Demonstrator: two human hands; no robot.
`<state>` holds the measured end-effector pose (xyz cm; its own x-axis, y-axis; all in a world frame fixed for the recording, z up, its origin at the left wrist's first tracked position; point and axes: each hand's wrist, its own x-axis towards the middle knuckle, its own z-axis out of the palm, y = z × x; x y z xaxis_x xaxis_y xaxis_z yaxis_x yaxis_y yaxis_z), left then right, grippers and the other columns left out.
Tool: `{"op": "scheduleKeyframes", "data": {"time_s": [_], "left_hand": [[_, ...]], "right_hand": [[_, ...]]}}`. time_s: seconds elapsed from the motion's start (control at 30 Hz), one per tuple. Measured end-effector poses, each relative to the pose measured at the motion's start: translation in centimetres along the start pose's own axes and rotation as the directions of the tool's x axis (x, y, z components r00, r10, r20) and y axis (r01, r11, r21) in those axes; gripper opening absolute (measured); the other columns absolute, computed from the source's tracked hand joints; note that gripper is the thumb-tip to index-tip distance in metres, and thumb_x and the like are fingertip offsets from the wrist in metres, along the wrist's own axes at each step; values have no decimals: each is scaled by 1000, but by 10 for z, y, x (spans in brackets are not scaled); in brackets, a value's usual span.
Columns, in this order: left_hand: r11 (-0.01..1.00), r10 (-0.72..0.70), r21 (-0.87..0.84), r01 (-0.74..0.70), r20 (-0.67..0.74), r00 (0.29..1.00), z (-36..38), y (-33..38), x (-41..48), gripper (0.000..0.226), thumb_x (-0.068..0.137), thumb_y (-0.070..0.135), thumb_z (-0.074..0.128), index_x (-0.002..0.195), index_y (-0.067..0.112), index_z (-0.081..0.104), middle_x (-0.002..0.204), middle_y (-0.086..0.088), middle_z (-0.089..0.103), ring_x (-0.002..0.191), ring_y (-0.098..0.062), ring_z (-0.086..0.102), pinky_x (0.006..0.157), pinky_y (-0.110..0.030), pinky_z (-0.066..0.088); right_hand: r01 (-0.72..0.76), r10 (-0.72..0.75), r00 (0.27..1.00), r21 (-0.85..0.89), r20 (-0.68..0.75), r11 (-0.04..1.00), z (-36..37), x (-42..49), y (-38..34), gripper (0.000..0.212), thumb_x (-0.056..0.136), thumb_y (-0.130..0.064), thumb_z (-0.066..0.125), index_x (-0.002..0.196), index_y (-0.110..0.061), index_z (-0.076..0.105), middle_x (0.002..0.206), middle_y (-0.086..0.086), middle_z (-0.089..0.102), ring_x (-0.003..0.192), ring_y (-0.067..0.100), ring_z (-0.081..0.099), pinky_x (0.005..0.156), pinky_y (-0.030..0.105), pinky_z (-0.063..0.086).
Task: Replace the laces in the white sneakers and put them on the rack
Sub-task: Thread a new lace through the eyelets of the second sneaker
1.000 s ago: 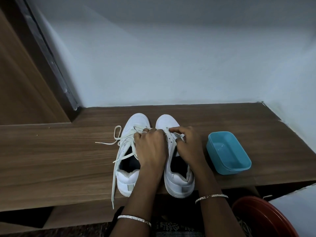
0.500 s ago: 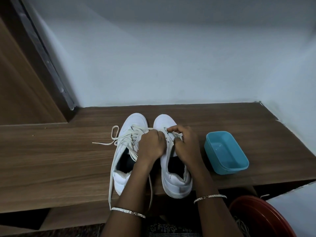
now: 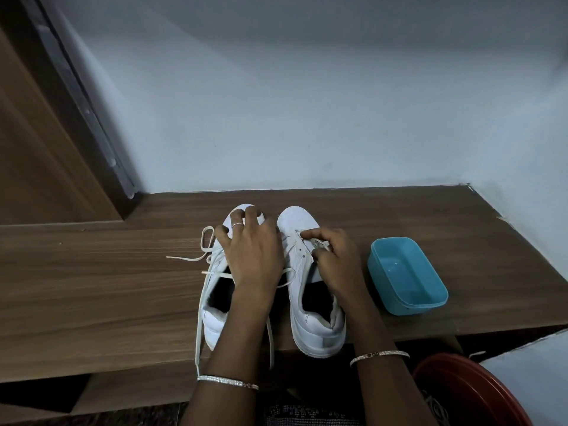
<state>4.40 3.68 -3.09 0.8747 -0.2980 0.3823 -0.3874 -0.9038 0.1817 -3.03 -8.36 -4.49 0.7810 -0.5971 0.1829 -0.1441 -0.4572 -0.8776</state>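
At the far left you have a brown wooden door point(image 3: 37, 167) set against the pale wall point(image 3: 307, 103). The wooden shelf point(image 3: 92, 287) runs across the view in front of you. Both white sneakers stand on it side by side, toes toward the wall and heels at the near edge. The left sneaker point(image 3: 215, 321) carries a loose lace point(image 3: 206, 241): a loop and a free end lie on the shelf to its left, and a long strand hangs over the near edge. Your left hand point(image 3: 252, 250) lies palm-down on that sneaker's toe and lacing. Its fingers are spread apart and draped over the toe cap, and it holds nothing that can be seen. A ring shows on one finger and a bangle point(image 3: 227, 381) on the wrist. Another strand hangs over the edge between the two sneakers; which shoe it belongs to cannot be told. The right sneaker point(image 3: 310, 336) stands just beside the first, with a row of eyelets showing on its left flap. Your right hand point(image 3: 335, 259) rests on its right side. Thumb and forefinger are pinched together on a lace end point(image 3: 318, 245) at the forward eyelets, and the other fingers are curled. A second bangle point(image 3: 379, 355) sits on that wrist. A blue tub point(image 3: 408, 278) stands on the shelf near the right sneaker, not touching it. Below the shelf edge at lower right, part of a red basin point(image 3: 461, 395) shows.
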Motion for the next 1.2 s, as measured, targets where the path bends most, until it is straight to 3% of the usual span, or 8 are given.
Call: {"op": "scheduleKeyframes", "data": {"time_s": [0.17, 0.3, 0.5, 0.83, 0.9, 1.0, 1.13, 1.2], "left_hand": [[904, -50, -420, 81, 85, 995, -19, 3, 9, 37, 90, 57, 53, 71, 26, 60, 72, 8, 61, 92, -15, 57, 95, -42, 24], [461, 30, -871, 169, 206, 978, -37, 5, 10, 56, 91, 69, 43, 62, 28, 69, 57, 9, 65, 61, -7, 62, 84, -45, 48], [218, 205, -940, 262, 307, 929, -43, -1, 16, 43, 93, 59, 51, 95, 26, 79, 101, 0, 73, 103, -14, 68, 98, -43, 50], [107, 194, -935, 339, 354, 915, -37, -6, 14, 18, 92, 29, 67, 99, 17, 79, 104, -8, 75, 109, -20, 67, 102, -43, 48], [147, 141, -933, 328, 348, 927, -37, -5, 13, 24, 96, 32, 61, 97, 16, 78, 97, -3, 76, 102, -18, 70, 95, -39, 52], [426, 140, -880, 210, 294, 946, -33, -11, 14, 37, 99, 46, 50, 94, 22, 78, 85, 10, 75, 88, -5, 69, 83, -26, 51], [747, 304, -665, -14, 323, 896, -34, -16, 14, 48, 88, 70, 49, 77, 30, 73, 64, 3, 66, 59, -4, 57, 72, -34, 43], [755, 360, -653, -57, 339, 869, -37, -21, 17, 38, 86, 65, 56, 78, 33, 75, 61, 4, 64, 55, -4, 54, 70, -34, 41]], "right_hand": [[-11, 16, 999, 86, -50, 996, -2, -1, -7, 32, 81, -8, 63, 84, -38, 75, 100, -8, 62, 85, 2, 60, 79, 24, 48], [55, -47, 998, 201, -46, 978, -1, -1, -20, 16, 81, -44, 64, 83, -33, 75, 93, -12, 62, 96, 11, 63, 87, 39, 52], [243, -295, 949, 329, 115, 912, 0, -3, -35, 7, 89, -16, 69, 89, -12, 75, 92, -13, 72, 95, -2, 65, 84, 12, 44], [-67, -92, 966, 575, 243, 815, -3, -5, -43, 16, 94, -5, 60, 83, -4, 72, 88, 14, 72, 84, 21, 67, 76, 30, 53], [-175, -12, 968, 708, 251, 684, -8, -4, -48, 21, 92, -4, 55, 80, -7, 71, 90, 15, 74, 82, 22, 69, 69, 26, 53], [-254, 91, 967, 896, 238, 364, -18, -1, -43, 15, 86, -13, 60, 94, 0, 62, 82, 16, 72, 77, 23, 70, 62, 26, 55], [-263, 212, 956, 911, 202, 318, -28, 6, -29, 11, 94, -21, 57, 91, -15, 67, 86, 5, 72, 79, 14, 67, 64, 24, 48], [-261, 280, 943, 924, 181, 281, -31, 8, -24, 8, 95, -21, 58, 91, -18, 65, 92, 4, 75, 81, 13, 69, 68, 26, 45]]}}
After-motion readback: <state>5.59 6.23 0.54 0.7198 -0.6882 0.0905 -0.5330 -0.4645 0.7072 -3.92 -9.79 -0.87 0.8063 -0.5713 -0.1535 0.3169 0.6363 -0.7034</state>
